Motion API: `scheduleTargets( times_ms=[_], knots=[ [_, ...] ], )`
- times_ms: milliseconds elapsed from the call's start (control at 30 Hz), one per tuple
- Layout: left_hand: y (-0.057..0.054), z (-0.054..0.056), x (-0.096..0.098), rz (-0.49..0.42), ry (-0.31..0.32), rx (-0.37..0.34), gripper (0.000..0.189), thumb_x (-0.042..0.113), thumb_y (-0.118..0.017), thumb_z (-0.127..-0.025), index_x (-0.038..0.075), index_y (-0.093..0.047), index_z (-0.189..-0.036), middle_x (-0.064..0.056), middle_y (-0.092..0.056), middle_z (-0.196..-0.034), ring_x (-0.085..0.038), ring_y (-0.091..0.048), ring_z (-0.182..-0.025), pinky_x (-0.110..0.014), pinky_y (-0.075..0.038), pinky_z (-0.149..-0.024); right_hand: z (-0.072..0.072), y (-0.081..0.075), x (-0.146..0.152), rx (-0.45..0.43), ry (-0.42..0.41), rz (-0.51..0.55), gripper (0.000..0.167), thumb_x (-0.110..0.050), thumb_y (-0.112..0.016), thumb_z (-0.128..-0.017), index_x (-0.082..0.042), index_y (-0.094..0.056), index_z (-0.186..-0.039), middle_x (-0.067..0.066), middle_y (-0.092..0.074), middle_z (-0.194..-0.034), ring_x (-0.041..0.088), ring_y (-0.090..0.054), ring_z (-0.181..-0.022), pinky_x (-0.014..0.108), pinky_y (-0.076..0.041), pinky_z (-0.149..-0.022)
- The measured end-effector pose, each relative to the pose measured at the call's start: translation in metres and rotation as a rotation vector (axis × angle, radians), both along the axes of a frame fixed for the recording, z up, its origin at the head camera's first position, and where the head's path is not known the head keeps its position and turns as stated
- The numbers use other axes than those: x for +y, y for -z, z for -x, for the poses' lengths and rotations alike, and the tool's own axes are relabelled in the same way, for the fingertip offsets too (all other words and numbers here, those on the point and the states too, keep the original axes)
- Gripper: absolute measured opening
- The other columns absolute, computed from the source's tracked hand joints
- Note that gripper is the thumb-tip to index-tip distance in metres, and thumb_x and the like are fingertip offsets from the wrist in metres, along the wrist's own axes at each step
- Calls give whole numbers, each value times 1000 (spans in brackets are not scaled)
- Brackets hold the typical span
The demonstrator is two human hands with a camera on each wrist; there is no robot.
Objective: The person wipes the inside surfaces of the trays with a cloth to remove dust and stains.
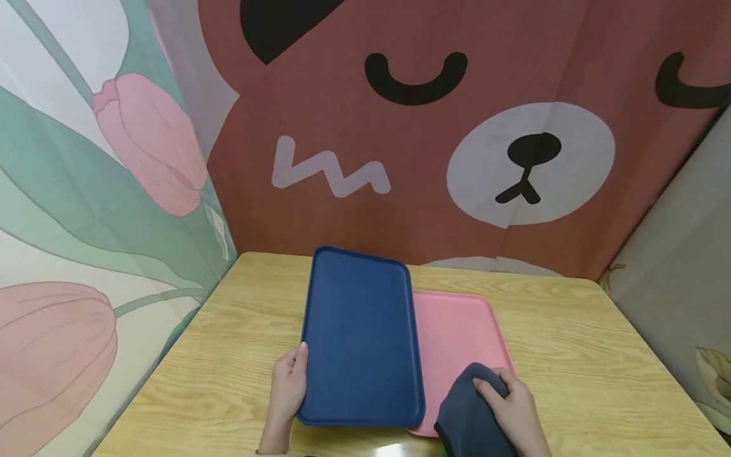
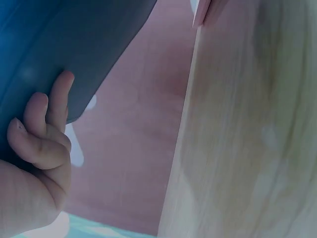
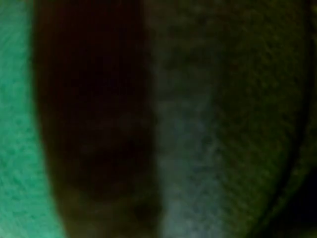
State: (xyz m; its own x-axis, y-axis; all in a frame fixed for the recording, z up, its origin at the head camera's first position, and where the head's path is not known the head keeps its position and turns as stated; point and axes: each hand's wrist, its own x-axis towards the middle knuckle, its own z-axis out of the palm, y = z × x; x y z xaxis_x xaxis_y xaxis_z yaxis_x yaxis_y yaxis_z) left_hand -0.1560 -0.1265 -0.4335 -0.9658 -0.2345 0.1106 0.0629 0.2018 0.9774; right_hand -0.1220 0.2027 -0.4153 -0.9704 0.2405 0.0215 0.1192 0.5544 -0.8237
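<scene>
My left hand (image 1: 287,384) grips a dark blue tray (image 1: 362,336) by its left edge, thumb at the rim. In the left wrist view the fingers (image 2: 42,144) curl against the underside of the tray (image 2: 89,44), which is raised off the table. With thumb and fingers, my right hand (image 1: 516,407) pinches a dark grey cloth (image 1: 474,412) that hangs down at the front. Behind the cloth lies a pink tray (image 1: 457,330), partly covered by the blue one. Blurred green fabric (image 3: 20,124) and dark folds fill the right wrist view, hiding the hand.
The trays are over a light wood-grain table (image 1: 240,330). A hanging fabric with a brown bear face (image 1: 417,216) stands behind its back edge. A flower-patterned curtain (image 1: 114,209) runs along the left, a pale one (image 1: 679,254) along the right.
</scene>
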Motion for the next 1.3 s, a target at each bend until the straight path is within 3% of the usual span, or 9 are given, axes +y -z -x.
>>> scheduleTargets(
  times_ms=[267,433,600,767,867,1000,1100,1300],
  knots=[
    [1,-4,20,-19,12,5,39,14,-42,-96,3,-42,-59,1,-33,-49,-8,-34,-42,-21,-31,-40,3,-8,-2,5,24,-2,22,-20,-63,-83,-1,-60,-93,7,-58,-82,17,-50,-71,29,-41,-62],
    [5,-7,30,9,38,29,35,12,-42,-96,-1,-50,-63,2,-32,-52,-8,-35,-45,-21,-32,-42,7,-14,-4,33,-14,-36,21,-19,-65,-81,-2,-61,-92,8,-60,-85,17,-51,-72,31,-41,-63],
    [9,-11,40,-22,75,43,36,18,-42,-96,-1,-55,-68,2,-34,-51,-8,-36,-44,-21,-33,-42,15,-27,-9,71,-59,-64,21,-20,-64,-82,-3,-60,-94,9,-60,-86,19,-51,-72,32,-40,-63],
    [6,-16,49,-29,94,72,36,15,-43,-96,0,-53,-64,4,-31,-50,-6,-33,-44,-20,-31,-41,24,-43,-14,105,-110,-76,23,-23,-63,-84,-3,-58,-95,7,-57,-81,19,-49,-70,31,-39,-61],
    [-3,-20,55,-38,112,94,34,10,-42,-95,-3,-55,-66,3,-33,-51,-6,-35,-45,-20,-32,-42,30,-52,-18,140,-130,-84,24,-24,-63,-84,-2,-57,-94,8,-55,-78,20,-48,-68,31,-38,-59],
    [-9,-25,62,-62,139,98,33,7,-42,-95,-5,-56,-68,3,-37,-51,-6,-39,-46,-20,-35,-42,42,-63,-25,187,-129,-117,27,-25,-60,-86,-1,-57,-98,14,-58,-90,25,-51,-76,36,-41,-66],
    [-8,-25,67,-72,155,97,34,11,-42,-95,-3,-56,-67,3,-38,-52,-6,-40,-47,-20,-36,-43,52,-72,-31,216,-145,-145,30,-24,-58,-87,0,-56,-103,18,-58,-101,29,-53,-85,43,-42,-74],
    [-6,-24,75,-84,204,83,38,17,-42,-96,-2,-53,-65,3,-39,-53,-7,-41,-48,-20,-36,-44,75,-87,-42,230,-189,-211,35,-24,-57,-86,1,-52,-109,21,-56,-105,32,-53,-89,46,-43,-75]
  ],
)
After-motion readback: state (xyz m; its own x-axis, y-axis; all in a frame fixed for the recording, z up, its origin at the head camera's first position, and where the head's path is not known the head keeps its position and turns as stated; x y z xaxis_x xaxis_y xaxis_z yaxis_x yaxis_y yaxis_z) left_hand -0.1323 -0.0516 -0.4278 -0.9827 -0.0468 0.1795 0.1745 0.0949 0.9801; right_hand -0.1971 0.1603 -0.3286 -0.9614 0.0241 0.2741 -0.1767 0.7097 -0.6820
